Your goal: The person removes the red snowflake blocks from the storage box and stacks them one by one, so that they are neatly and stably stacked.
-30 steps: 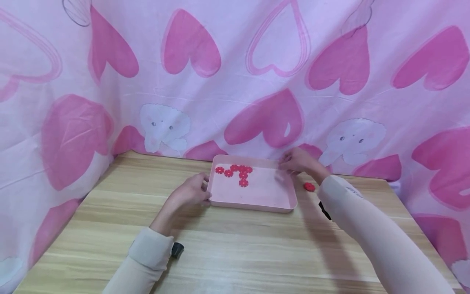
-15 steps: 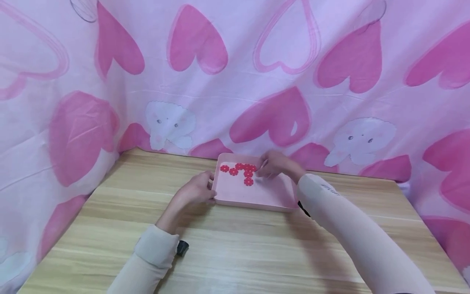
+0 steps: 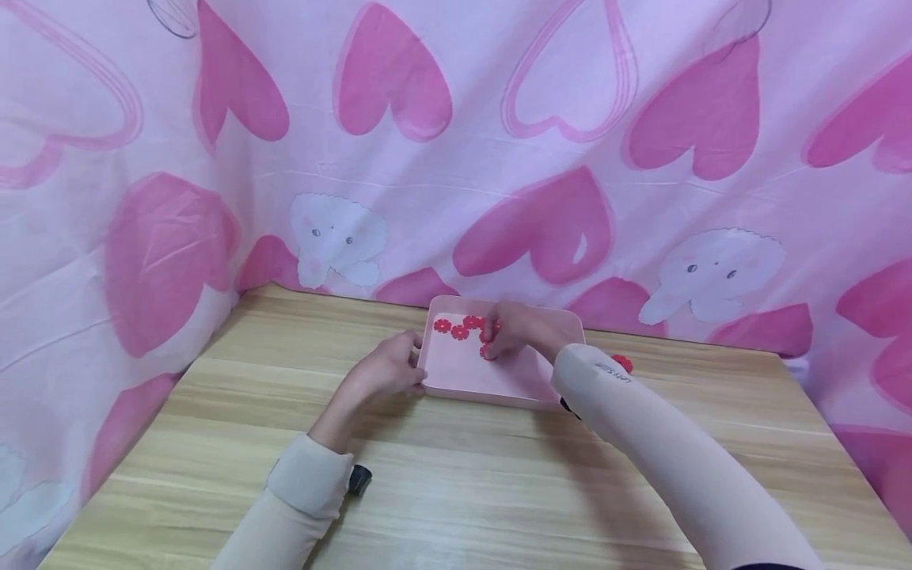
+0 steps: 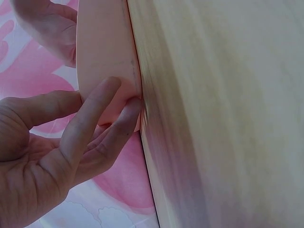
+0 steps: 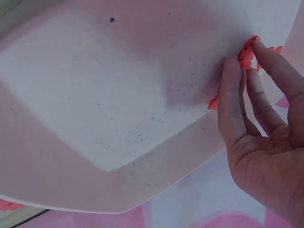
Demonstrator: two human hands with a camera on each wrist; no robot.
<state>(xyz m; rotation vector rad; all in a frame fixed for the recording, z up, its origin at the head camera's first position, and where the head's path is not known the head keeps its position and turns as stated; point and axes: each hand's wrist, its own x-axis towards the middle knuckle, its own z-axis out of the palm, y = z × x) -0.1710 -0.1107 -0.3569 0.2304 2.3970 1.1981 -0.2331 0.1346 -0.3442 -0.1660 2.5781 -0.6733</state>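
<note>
A shallow pink tray [image 3: 509, 385] lies at the back of the table. Its left wall is held by my left hand [image 3: 387, 366], whose fingertips [image 4: 112, 84] rest against the outside near a corner. Over the tray's inside, my right hand [image 3: 514, 326] pinches a red flower-shaped disc [image 5: 246, 54] between thumb and finger. Other red discs [image 3: 459, 332] lie to its left in the tray, and the hand partly covers several of them. In the right wrist view, one more disc [image 5: 213, 102] peeks out from behind a finger.
A red disc [image 3: 623, 362] lies on the wooden table [image 3: 456, 483] right of the tray, partly behind the right sleeve [image 3: 641, 427]. Behind the tray hangs a pink heart-patterned cloth [image 3: 399, 174], which also runs along both sides.
My right hand has left the tray's far right rim and moved left onto the red discs, where it now pinches one. The left hand stays at the tray's left wall.
</note>
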